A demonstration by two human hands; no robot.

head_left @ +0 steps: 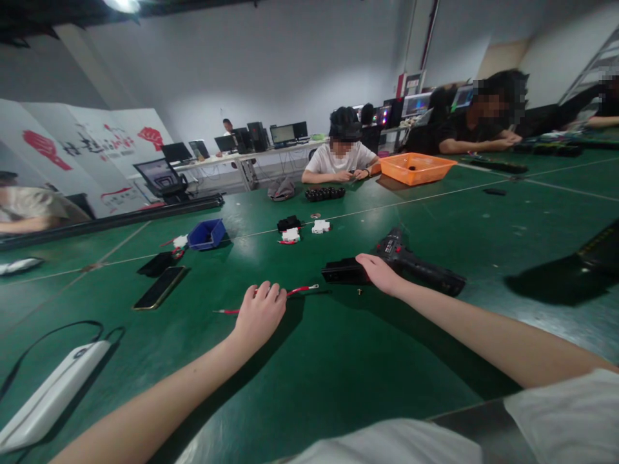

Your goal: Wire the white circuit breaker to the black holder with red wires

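Observation:
My left hand (261,309) is closed around a short red cable (300,290). A metal ring terminal shows at the cable's right end, and its thinner left end sticks out past my knuckles. My right hand (382,274) grips a black rectangular case (341,271) on the table, thumb side up; its far details are too dark to make out. Just behind that hand lies a black cordless drill (403,254), its handle pointing right. Small brass-coloured screws (360,292) rest on the green tabletop in front of the case.
Farther off are white connectors (320,226), a blue bin (207,234) and an orange basket (416,169). A phone (159,288) and a white power bank-like device (55,396) with a black strap lie at left. Co-workers sit around the green table (338,380).

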